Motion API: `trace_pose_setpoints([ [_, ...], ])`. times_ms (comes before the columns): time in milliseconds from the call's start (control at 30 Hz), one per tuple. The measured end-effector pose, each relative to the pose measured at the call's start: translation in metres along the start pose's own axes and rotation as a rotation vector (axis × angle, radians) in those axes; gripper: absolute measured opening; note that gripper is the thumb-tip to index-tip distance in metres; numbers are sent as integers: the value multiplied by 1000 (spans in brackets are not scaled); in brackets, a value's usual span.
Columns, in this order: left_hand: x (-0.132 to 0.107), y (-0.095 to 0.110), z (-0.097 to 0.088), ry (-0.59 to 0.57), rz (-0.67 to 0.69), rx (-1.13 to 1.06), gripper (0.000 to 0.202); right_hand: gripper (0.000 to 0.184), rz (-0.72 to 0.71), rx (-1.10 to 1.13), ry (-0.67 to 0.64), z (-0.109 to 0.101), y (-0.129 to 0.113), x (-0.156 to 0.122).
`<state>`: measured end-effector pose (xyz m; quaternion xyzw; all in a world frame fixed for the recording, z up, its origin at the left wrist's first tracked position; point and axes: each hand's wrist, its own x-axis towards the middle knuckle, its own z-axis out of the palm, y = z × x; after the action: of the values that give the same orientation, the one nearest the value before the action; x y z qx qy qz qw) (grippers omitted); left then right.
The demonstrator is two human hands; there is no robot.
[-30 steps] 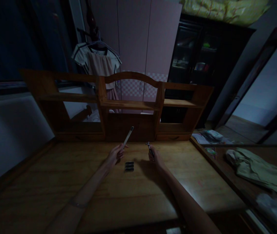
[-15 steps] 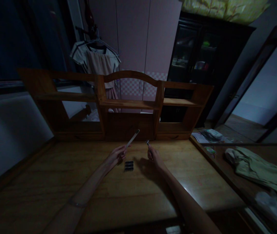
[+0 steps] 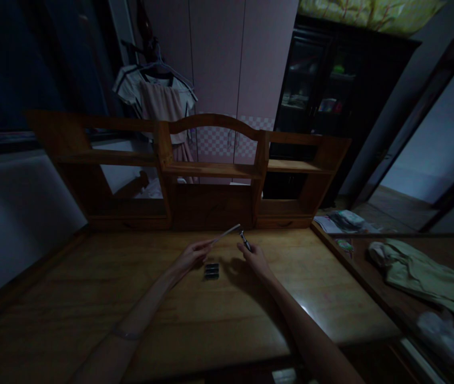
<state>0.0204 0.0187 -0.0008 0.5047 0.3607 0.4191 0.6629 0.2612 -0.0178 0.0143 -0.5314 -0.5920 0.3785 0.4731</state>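
My left hand [image 3: 192, 255] is closed on one end of a thin pale stick [image 3: 227, 233], which slants up to the right. My right hand [image 3: 253, 257] is closed on a small dark tool with a metal tip [image 3: 244, 238]. The stick's far end nearly meets that tip. Both hands hover above a wooden desk [image 3: 90, 298]. Between them a small dark box-like object [image 3: 211, 271] lies on the desk. The room is dim.
A wooden shelf unit [image 3: 210, 170] stands along the desk's back edge. Papers [image 3: 341, 221] and a crumpled greenish cloth [image 3: 419, 274] lie to the right. Clothes [image 3: 158, 98] hang on a hanger before a pink wardrobe; a dark cabinet [image 3: 331, 96] stands behind.
The stick in my left hand has tilted down to the right, its far end now close to the tool tip. My right hand has barely shifted.
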Motion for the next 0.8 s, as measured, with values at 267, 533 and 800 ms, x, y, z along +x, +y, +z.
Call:
trace_pose_setpoints([
  [267, 1, -4, -3, -4, -41, 128, 66, 43, -9, 43, 4, 1, 7, 3],
  [533, 2, -3, -6, -4, -19, 122, 65, 44, 27, 124, -44, 1, 4, 2],
  [800, -1, 3, -5, 5, -25, 56, 61, 42, 6, 150, -52, 1, 8, 3],
])
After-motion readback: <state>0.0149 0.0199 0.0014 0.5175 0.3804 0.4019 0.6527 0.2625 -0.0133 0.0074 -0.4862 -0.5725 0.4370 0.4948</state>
